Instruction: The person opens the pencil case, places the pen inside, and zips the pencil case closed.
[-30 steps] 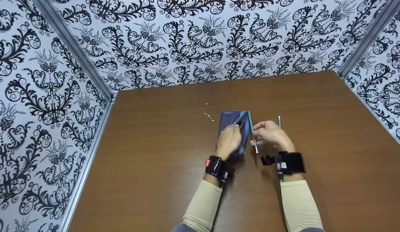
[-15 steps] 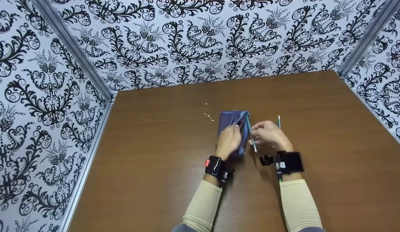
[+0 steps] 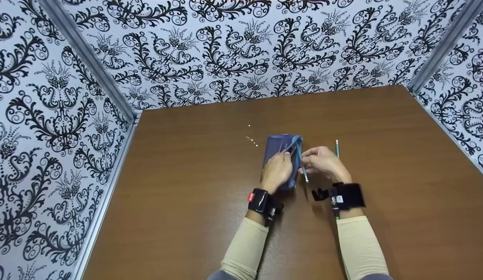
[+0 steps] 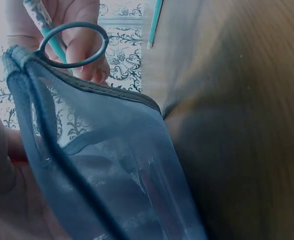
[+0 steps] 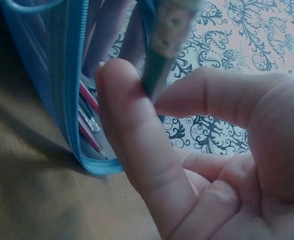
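Observation:
A blue see-through mesh pencil case lies on the table, its zip undone. My left hand grips the case by its side, and the mouth gapes toward the right. Inside, the right wrist view shows several pencils, some of them red. Between thumb and forefinger my right hand pinches a teal pencil. Its eraser end points back toward me, while the far end slants into the case's mouth. A ring pull stands out at the zip's end.
Another teal pencil lies on the brown table beyond my right hand, partly hidden by it. Small white bits are scattered left of the case. Patterned walls enclose the table at the back and sides.
The right hand has shifted slightly left, bringing the teal pencil from the edge of the case to its mouth. The left hand has stayed on the case, which has shifted very slightly.

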`<state>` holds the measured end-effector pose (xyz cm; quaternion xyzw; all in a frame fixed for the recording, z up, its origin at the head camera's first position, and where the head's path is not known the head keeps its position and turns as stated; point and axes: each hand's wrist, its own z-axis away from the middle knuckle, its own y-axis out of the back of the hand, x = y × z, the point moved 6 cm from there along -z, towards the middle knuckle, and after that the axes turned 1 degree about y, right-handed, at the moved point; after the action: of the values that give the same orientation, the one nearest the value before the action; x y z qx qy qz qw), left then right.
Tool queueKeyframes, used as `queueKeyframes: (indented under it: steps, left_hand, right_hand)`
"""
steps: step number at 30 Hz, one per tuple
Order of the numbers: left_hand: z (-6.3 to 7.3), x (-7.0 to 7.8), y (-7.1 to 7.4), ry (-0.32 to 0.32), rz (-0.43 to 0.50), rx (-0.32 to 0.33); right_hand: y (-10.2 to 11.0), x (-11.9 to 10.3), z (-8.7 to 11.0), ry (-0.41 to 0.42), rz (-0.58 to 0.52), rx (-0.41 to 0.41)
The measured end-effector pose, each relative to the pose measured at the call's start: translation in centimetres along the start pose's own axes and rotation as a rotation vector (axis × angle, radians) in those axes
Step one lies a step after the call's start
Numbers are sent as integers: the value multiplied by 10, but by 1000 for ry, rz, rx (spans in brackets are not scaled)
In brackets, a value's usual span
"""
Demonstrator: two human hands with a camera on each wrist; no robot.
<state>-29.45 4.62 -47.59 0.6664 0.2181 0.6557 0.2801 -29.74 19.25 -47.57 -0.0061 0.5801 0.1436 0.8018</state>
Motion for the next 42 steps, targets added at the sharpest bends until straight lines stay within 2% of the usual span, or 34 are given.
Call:
queueKeyframes:
  steps: [7,21,29,42]
  left_hand:
    - [0,0,-4,-2,-12,-5]
    - [1,2,-7,-6,-36,-22]
    - [1,2,-6,-14,-48,-11]
    - [2,1,-4,7,-35,-33]
  right_hand:
    - [-2,1,-3,14,-62,11]
    - [-10,0,-6,43,51,54]
    - [-12,1,-7,60,45,60]
    - [-14,1,-10,72,40,37]
